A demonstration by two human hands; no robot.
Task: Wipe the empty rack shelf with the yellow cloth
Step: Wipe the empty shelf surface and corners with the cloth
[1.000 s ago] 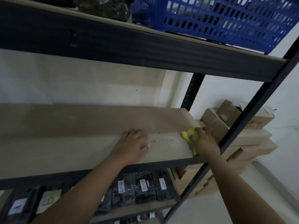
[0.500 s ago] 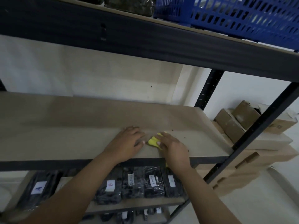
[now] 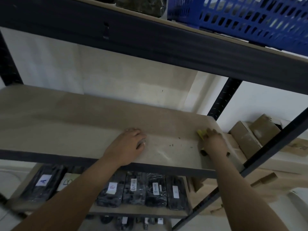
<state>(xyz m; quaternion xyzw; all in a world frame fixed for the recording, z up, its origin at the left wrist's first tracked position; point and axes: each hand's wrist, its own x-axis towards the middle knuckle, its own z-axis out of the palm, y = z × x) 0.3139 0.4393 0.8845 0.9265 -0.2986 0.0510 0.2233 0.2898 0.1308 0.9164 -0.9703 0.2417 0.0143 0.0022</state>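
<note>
The empty rack shelf (image 3: 66, 124) is a pale wooden board with a dark front rail, running across the middle of the view. My right hand (image 3: 215, 142) presses the yellow cloth (image 3: 201, 133) onto the board near its right end; only a small yellow corner shows past my fingers. My left hand (image 3: 128, 145) lies flat, palm down, on the shelf near the front edge, holding nothing. A few dark crumbs (image 3: 171, 145) lie on the board between my hands.
A blue basket (image 3: 250, 20) stands on the shelf above. Black labelled packs (image 3: 143, 189) fill the shelf below. Cardboard boxes (image 3: 253, 135) are stacked right of the rack, behind a slanted black post (image 3: 275, 145).
My right hand has swept the cloth from beside my left hand back to the right end of the shelf. My left hand has stayed in place.
</note>
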